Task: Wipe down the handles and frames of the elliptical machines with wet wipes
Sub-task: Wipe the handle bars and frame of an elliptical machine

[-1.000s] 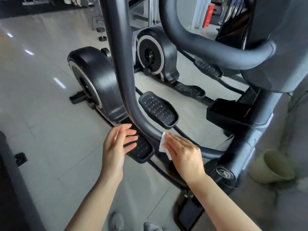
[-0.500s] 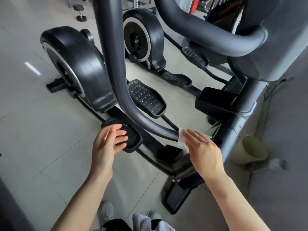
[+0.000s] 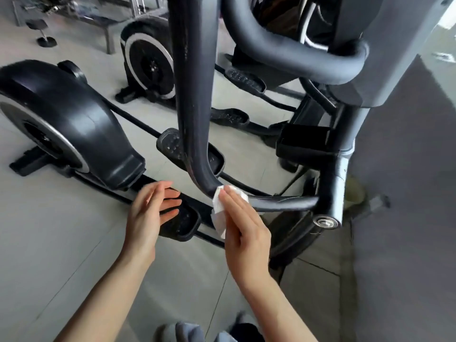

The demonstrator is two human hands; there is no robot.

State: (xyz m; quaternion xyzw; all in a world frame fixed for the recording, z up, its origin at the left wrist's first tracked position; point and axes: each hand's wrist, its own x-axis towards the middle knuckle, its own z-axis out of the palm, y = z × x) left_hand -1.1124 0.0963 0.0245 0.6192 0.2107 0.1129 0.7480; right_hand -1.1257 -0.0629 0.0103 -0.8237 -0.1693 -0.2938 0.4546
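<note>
Right hand (image 3: pixel 243 227) has slid the wet wipe (image 3: pixel 220 210) back left along the lower bar to the bend of the curved arm tube (image 3: pixel 197 124), away from the upright post (image 3: pixel 332 193). Fingers extended, pressing the wipe flat on the tube; loose end hangs below. Left hand (image 3: pixel 148 213) hovers just left, fingers spread, holding nothing, above the near pedal (image 3: pixel 183 222). Flywheel cover (image 3: pixel 71 124) far left. Second elliptical's wheel (image 3: pixel 148 60) farther back on the tiled floor (image 3: pixel 61 255).

Two elliptical machines (image 3: pixel 81 124) (image 3: pixel 148 60), two hands (image 3: pixel 148 213) (image 3: pixel 244 233), one wipe (image 3: pixel 219 213).
</note>
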